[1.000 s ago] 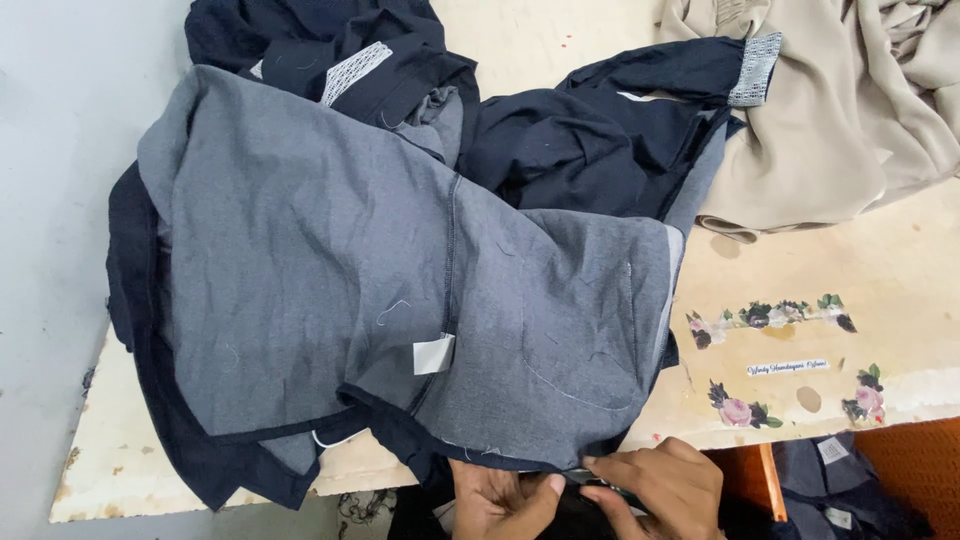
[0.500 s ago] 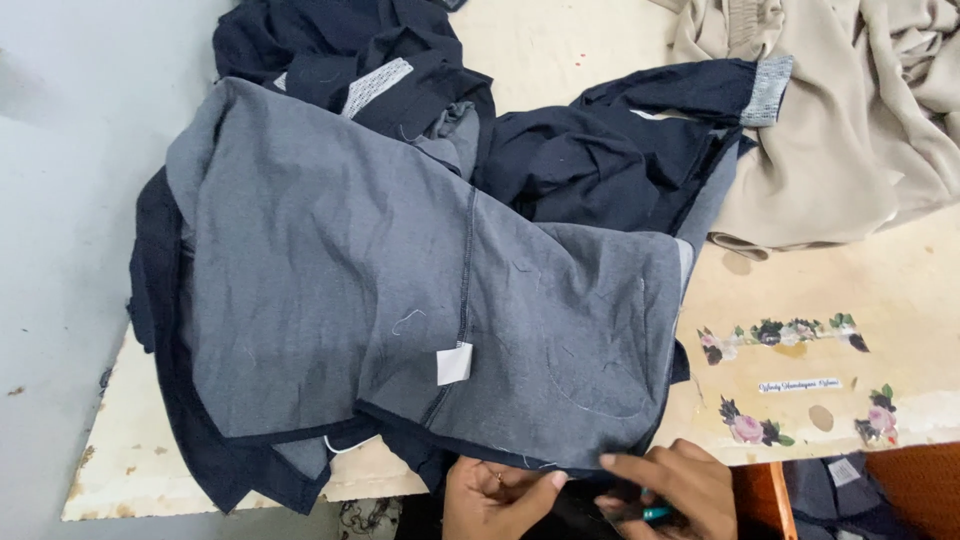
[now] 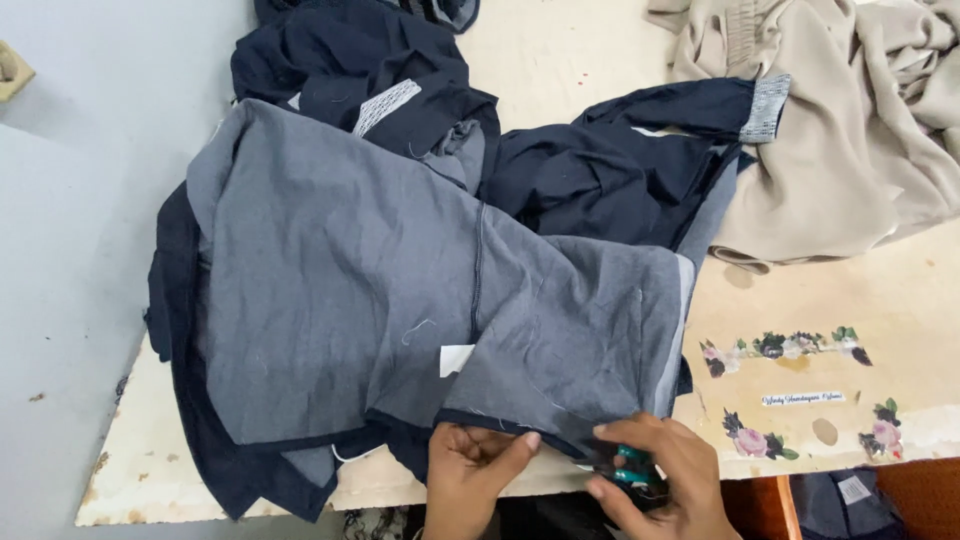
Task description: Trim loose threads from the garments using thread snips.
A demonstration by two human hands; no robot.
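Grey garment lying inside out across bench, dark navy hem hanging over near edge, white label showing near seam, loose threads on cloth. Left hand pinching hem at near edge, fingers closed on fabric. Right hand gripping small teal thread snips just beside hem. Beige garment bunching at far right corner.

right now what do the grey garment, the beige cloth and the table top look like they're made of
The grey garment looks like thin woven cloth, matte, with a fine speckled weave, soft creases and loose threads; the fibre cannot be told. The beige cloth looks softer and smoother and lies in loose folds, possibly a knit. The table top seems a painted or laminated board, cream, stained, chipped at its edge, with flower stickers.
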